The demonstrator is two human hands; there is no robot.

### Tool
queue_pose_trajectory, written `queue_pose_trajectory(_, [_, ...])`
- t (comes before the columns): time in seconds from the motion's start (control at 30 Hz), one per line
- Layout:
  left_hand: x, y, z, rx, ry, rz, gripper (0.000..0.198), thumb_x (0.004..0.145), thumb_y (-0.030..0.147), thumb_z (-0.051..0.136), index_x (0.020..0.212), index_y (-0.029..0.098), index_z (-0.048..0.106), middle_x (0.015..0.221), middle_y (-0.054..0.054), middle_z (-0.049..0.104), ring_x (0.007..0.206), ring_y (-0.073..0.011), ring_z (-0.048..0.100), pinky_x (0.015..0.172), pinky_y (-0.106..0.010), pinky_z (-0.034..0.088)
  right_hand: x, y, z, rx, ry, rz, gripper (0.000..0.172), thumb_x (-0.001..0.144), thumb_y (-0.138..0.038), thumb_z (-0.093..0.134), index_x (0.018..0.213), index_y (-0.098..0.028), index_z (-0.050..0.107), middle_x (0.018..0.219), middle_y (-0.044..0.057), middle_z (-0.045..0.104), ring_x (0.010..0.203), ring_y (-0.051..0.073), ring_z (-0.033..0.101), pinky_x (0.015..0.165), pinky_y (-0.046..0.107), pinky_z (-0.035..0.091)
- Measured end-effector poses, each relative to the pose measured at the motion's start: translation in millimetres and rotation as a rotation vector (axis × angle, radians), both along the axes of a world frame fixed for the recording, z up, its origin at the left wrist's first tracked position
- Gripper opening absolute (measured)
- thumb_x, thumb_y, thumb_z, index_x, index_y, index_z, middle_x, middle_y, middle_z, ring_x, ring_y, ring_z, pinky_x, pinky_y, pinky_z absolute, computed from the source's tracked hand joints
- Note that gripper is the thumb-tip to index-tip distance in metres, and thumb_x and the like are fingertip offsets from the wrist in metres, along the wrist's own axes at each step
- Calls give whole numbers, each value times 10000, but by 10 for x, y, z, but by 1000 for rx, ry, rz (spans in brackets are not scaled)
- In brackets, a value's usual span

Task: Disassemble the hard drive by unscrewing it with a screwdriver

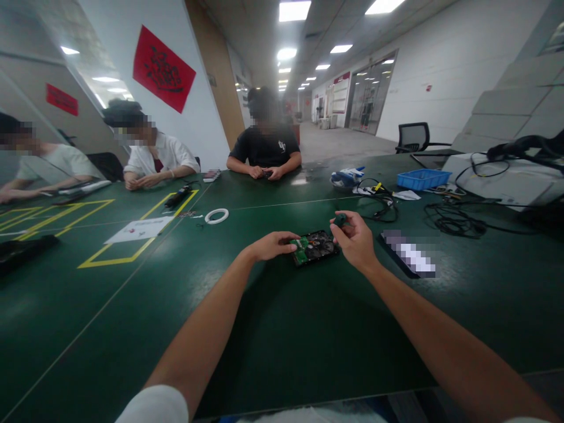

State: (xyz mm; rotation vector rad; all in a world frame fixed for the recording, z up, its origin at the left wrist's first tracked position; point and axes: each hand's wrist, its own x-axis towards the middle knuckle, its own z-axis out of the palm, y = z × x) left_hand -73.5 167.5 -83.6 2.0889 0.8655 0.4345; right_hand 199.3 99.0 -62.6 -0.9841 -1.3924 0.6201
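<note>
A hard drive (318,247) lies on the green table, its green circuit board facing up on the left side and dark metal on the right. My left hand (274,245) is closed on the drive's left end, thumb and fingers on the board side. Just above the drive's right end, my right hand (355,238) pinches a small dark green object (339,220); its kind is too small to make out. A phone-like slab (408,254), partly blurred out, rests to the right of my right hand.
Beyond my right hand are coiled black cables (458,217), a blue basket (423,178) and a blue-white glove-like bundle (347,177). A white ring (217,216) and a paper sheet (138,230) lie to the left. Several people sit across the table, one in a black shirt (264,147).
</note>
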Motion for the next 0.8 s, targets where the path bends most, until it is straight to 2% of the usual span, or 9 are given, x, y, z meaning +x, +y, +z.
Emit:
queue_pose_trajectory(0.17, [-49,13,6,110,112,-24,651,740,465,813,1340,304,621,1324,-60,576,1178,-255,551,998,-374,437,10,25,-35,17,-10,4,403,854,-392,684,1207,-243,560,1056,53,690,611,121,637,522,259,557])
queue_pose_trajectory(0.37, [59,-17,9,257,181,18,640,707,514,826,1287,301,657,1162,-58,599,1012,-242,578,897,-357,458,-17,26,-60,63,3,-23,574,856,-419,687,1365,-280,462,1078,62,671,614,136,642,514,282,574])
queue_pose_trajectory(0.47, [226,-102,-22,337,213,93,667,698,607,803,1265,287,659,1075,-55,595,962,-239,585,877,-352,466,-23,10,-48,86,-47,-64,580,874,-415,674,1398,-294,456,1064,54,648,586,131,628,499,289,569])
queue_pose_trajectory(0.63, [550,-286,-120,436,321,284,689,757,736,673,1275,283,634,1110,-73,559,938,-241,610,847,-344,488,24,7,-44,136,-209,-158,506,892,-419,656,1364,-293,522,1085,63,652,609,150,629,556,331,591])
queue_pose_trajectory(0.8, [653,-375,-192,564,423,367,660,846,756,537,1326,307,592,1145,-74,538,929,-241,622,810,-341,504,85,28,-60,220,-379,-208,452,901,-404,649,1328,-279,565,1096,67,687,646,168,633,623,348,589])
